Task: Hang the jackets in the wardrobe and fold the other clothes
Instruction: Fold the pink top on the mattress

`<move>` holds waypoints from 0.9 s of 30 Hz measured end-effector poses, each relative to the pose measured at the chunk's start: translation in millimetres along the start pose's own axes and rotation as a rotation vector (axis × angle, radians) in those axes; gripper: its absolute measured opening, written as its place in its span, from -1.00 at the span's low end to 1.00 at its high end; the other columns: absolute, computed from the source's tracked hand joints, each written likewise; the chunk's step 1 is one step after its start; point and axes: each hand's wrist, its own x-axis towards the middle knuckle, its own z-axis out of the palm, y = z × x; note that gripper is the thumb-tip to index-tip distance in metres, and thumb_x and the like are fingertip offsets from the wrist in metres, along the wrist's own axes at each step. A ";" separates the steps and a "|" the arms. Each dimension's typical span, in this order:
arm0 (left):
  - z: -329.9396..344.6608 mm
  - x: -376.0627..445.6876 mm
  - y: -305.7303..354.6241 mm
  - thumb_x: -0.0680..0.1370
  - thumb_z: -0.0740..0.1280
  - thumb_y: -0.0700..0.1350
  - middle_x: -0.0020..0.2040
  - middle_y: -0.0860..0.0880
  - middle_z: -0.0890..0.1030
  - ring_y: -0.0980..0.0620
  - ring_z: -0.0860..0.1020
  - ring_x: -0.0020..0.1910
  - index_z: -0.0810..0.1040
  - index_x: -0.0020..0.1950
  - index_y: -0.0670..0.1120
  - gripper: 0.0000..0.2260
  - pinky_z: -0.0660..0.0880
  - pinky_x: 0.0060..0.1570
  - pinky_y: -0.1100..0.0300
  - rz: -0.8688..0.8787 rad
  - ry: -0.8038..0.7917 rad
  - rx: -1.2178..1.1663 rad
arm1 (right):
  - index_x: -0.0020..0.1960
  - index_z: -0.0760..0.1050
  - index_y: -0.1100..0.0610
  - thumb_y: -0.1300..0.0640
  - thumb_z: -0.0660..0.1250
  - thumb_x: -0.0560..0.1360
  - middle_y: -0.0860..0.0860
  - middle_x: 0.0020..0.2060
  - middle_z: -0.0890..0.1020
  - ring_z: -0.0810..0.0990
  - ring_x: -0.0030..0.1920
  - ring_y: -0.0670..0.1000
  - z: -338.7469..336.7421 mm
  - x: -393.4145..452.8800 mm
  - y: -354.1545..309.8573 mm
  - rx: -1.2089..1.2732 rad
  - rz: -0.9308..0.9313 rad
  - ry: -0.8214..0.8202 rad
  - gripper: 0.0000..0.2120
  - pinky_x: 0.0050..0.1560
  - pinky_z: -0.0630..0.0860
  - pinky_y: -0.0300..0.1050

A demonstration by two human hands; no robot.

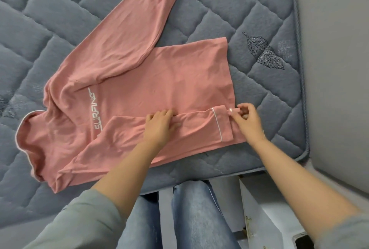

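Note:
A pink long-sleeved top (151, 81) with white "SURFING" lettering lies spread on the blue quilted mattress (249, 19), its collar to the left. The near sleeve (199, 131) is folded across the body toward the hem. The far sleeve (139, 21) stretches away toward the top of the view. My left hand (159, 125) lies flat with straight fingers, pressing on the middle of the folded sleeve. My right hand (246, 118) pinches the white-piped cuff end at the hem edge.
The mattress edge (305, 89) with corded piping runs down the right side, next to a grey padded wall panel (339, 69). A white cabinet (263, 208) with a brass handle stands below right. A dark phone-like object (303, 239) lies at the bottom right corner.

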 end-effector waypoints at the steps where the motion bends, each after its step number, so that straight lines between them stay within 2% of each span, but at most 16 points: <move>1: 0.7 2.2 1.7 0.60 0.24 0.13 0.12 0.04 0.58 -0.07 0.49 0.13 0.46 0.16 0.03 -0.77 0.21 0.05 0.05 -0.015 0.009 -0.017 | 0.05 0.45 0.07 0.06 0.42 0.52 -0.09 -0.16 0.53 0.48 -0.21 -0.08 0.6 -4.4 7.5 -0.002 0.037 0.003 -0.81 -0.24 0.42 -0.44; 3: 2.4 5.2 7.0 0.61 0.22 0.13 0.07 0.03 0.59 -0.08 0.50 0.10 0.47 0.10 0.01 -0.78 0.19 -0.01 0.06 -0.032 0.038 -0.038 | -0.01 0.44 0.11 0.24 0.35 0.55 -0.04 -0.23 0.51 0.48 -0.19 0.03 0.3 -8.2 20.2 -0.074 0.110 -0.003 -0.90 -0.24 0.40 -0.34; 6: 2.9 6.7 13.4 0.61 0.24 0.11 0.02 0.03 0.60 -0.08 0.51 0.07 0.47 0.04 0.01 -0.81 0.11 -0.08 0.09 -0.013 0.075 -0.051 | 0.02 0.47 0.13 0.40 0.25 0.50 0.06 -0.13 0.54 0.51 -0.08 0.11 1.7 -4.6 11.4 -0.143 0.149 0.060 -0.80 -0.02 0.48 -0.02; 8: -0.4 8.9 13.9 0.57 0.30 0.09 0.00 0.09 0.55 -0.03 0.49 0.08 0.49 0.05 0.04 -0.84 0.11 -0.07 0.11 -0.018 0.068 -0.121 | 0.12 0.50 0.19 0.40 0.30 0.44 0.14 0.06 0.54 0.51 0.04 0.13 3.9 1.3 -10.9 -0.203 -0.002 0.142 -0.71 0.12 0.47 0.04; 10: -11.4 16.0 14.0 0.52 0.36 0.07 0.03 0.11 0.51 0.01 0.45 0.09 0.50 0.09 0.07 -0.81 0.15 -0.03 0.11 -0.027 0.082 -0.215 | 0.16 0.52 0.22 0.40 0.33 0.38 0.17 0.14 0.52 0.48 0.16 0.15 5.9 11.3 -42.1 -0.217 -0.195 0.152 -0.64 0.21 0.39 -0.04; 12: -31.3 33.0 11.9 0.51 0.39 -0.01 0.11 0.03 0.54 -0.05 0.46 0.12 0.54 0.16 0.01 -0.76 0.27 0.05 0.06 -0.019 0.174 -0.285 | 0.15 0.54 0.26 0.44 0.28 0.35 0.21 0.14 0.53 0.48 0.20 0.20 8.1 28.6 -77.6 -0.227 -0.385 0.091 -0.62 0.28 0.35 -0.05; 14: -57.3 57.4 5.6 0.52 0.39 -0.11 0.19 -0.09 0.55 -0.16 0.47 0.17 0.56 0.23 -0.09 -0.72 0.37 0.14 -0.01 -0.008 0.255 -0.309 | 0.18 0.54 0.29 0.46 0.25 0.35 0.23 0.20 0.52 0.46 0.23 0.24 13.0 53.0 -112.1 -0.319 -0.542 0.031 -0.59 0.34 0.33 0.02; 16: -81.5 84.3 -4.2 0.52 0.38 -0.16 0.29 -0.16 0.50 -0.21 0.44 0.26 0.53 0.32 -0.14 -0.63 0.36 0.24 -0.05 0.018 0.262 -0.237 | 0.29 0.50 0.26 0.41 0.26 0.40 0.20 0.32 0.47 0.40 0.33 0.23 20.2 80.9 -143.1 -0.460 -0.634 -0.020 -0.54 0.40 0.27 0.06; 19: -104.2 118.8 -29.0 0.50 0.38 -0.09 0.46 -0.17 0.34 -0.23 0.30 0.43 0.40 0.46 -0.08 -0.48 0.17 0.42 -0.05 0.013 0.284 0.017 | 0.41 0.41 0.14 0.26 0.30 0.48 0.10 0.42 0.37 0.30 0.42 0.14 35.6 117.5 -173.2 -0.691 -0.676 -0.129 -0.51 0.43 0.20 0.06; 22: -120.2 140.8 -63.6 0.50 0.37 0.15 0.60 -0.11 0.06 -0.13 0.01 0.57 0.26 0.53 0.06 -0.36 -0.15 0.48 -0.21 -0.148 0.234 0.096 | 0.31 0.46 0.11 0.14 0.37 0.49 0.09 0.25 0.45 0.38 0.28 0.14 46.1 138.4 -186.6 -0.780 -0.682 -0.109 -0.61 0.30 0.24 0.00; 24: -130.5 145.9 -83.1 0.47 0.40 0.21 0.58 -0.07 0.11 -0.09 0.05 0.56 0.39 0.41 0.08 -0.45 -0.11 0.46 -0.28 -0.108 0.227 0.093 | 0.21 0.48 0.10 0.14 0.38 0.49 0.09 0.14 0.53 0.42 0.20 0.16 48.0 144.4 -190.3 -0.832 -0.690 -0.088 -0.70 0.21 0.24 0.00; 27: -144.6 135.8 -95.7 0.42 0.48 0.16 0.51 -0.10 0.27 -0.17 0.24 0.45 0.59 0.03 -0.06 -0.65 0.15 0.39 -0.17 0.011 0.223 0.140 | 0.07 0.54 0.11 0.18 0.33 0.51 0.10 0.04 0.58 0.47 0.14 0.17 44.5 145.2 -189.9 -0.879 -0.690 -0.113 -0.86 0.14 0.25 0.00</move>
